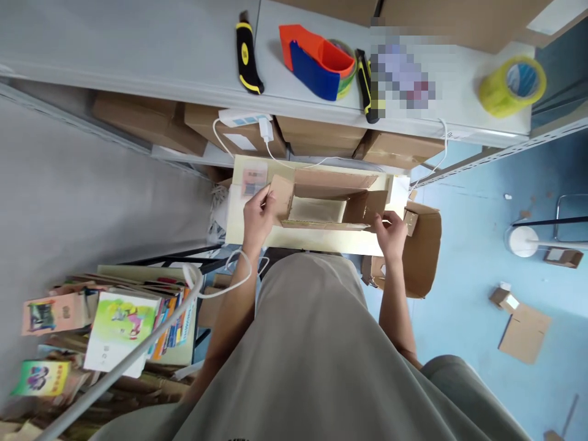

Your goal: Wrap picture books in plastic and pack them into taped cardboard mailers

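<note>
A small brown cardboard box (331,196) with its flaps up sits on a pale board (316,240) in front of me. My left hand (258,214) grips the box's left flap with fingers curled round it. My right hand (390,231) pinches the right end of the box's near edge. Something flat and pale lies inside the box.
A grey shelf (138,55) above holds a yellow-black utility knife (247,56), a red and blue tape dispenser (316,58), a second knife (367,86) and a yellow tape roll (512,84). Picture books (119,331) pile at the left. Cardboard scraps (523,331) lie on the blue floor.
</note>
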Motion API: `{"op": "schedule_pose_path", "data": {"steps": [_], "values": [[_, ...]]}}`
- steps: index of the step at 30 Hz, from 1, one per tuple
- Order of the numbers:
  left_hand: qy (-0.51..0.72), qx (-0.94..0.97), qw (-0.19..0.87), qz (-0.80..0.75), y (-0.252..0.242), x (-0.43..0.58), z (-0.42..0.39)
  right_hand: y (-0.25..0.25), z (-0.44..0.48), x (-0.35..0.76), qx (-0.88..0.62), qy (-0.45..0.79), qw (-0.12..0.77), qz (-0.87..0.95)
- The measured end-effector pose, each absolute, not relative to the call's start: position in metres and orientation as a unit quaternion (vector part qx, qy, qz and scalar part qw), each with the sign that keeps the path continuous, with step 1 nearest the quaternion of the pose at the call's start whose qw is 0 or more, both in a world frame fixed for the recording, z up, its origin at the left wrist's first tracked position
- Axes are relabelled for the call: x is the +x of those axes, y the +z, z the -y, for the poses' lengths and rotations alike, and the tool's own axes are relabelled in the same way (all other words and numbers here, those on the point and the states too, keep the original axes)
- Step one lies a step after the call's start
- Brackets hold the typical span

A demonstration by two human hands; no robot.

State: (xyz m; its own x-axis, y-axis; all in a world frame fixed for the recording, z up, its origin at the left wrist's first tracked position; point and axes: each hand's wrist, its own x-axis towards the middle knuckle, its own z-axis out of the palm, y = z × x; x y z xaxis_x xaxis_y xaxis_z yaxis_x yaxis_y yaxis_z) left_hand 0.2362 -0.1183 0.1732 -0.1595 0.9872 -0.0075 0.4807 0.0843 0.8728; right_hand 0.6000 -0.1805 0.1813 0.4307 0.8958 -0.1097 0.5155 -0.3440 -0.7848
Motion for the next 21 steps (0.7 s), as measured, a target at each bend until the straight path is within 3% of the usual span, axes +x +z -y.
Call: {"op": "schedule_pose_path", "data": {"steps": [7, 21], "values": [[0.387, 0.546, 0.327, -0.668, 0.152, 0.254, 0.118, 0.18, 0.168, 0.588, -0.768, 0.243, 0.268, 0.528], [0.315, 0.678, 0.393, -0.535, 0.152, 0.251, 0.151, 0.193, 0.18, 0.549, -0.72, 0.166, 0.161, 0.654]]}}
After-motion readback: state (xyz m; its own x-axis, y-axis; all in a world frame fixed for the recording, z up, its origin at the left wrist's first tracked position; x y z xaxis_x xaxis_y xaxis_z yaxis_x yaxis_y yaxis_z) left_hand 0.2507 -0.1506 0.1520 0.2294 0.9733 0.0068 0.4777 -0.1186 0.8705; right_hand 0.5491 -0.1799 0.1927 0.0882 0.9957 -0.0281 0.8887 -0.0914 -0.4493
